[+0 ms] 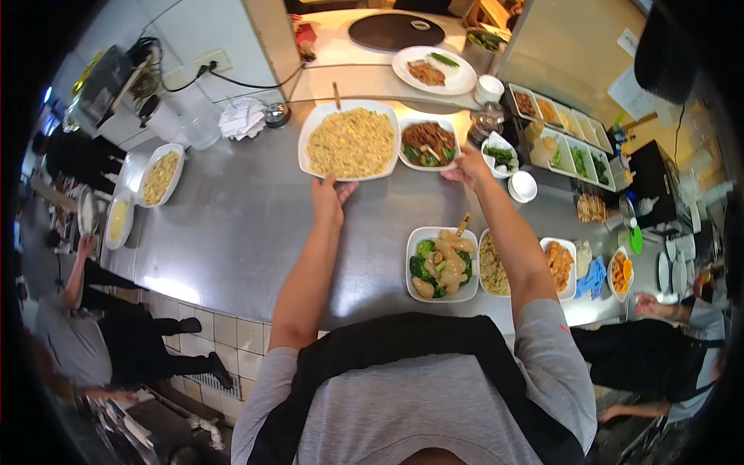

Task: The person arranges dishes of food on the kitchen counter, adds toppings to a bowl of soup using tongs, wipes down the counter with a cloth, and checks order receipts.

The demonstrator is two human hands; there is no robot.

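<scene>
My left hand [332,199] is at the lower rim of a large white square dish of fried rice [350,142], its thumb and fingers spread apart against the edge. My right hand [467,167] holds the right rim of a smaller white dish of browned meat and greens [428,144]. The two dishes sit side by side at the back of the steel counter [256,209]. Nearer my body stand a square dish of broccoli and pale pieces in sauce [442,264] and a rice dish [490,263], partly covered by my right forearm.
An oval plate [434,71] rests on the pass shelf. Ingredient trays [570,159] and small white bowls [522,186] are at right, beside a blue cloth [593,277]. Rice [161,177] stands far left. Co-workers are at both sides.
</scene>
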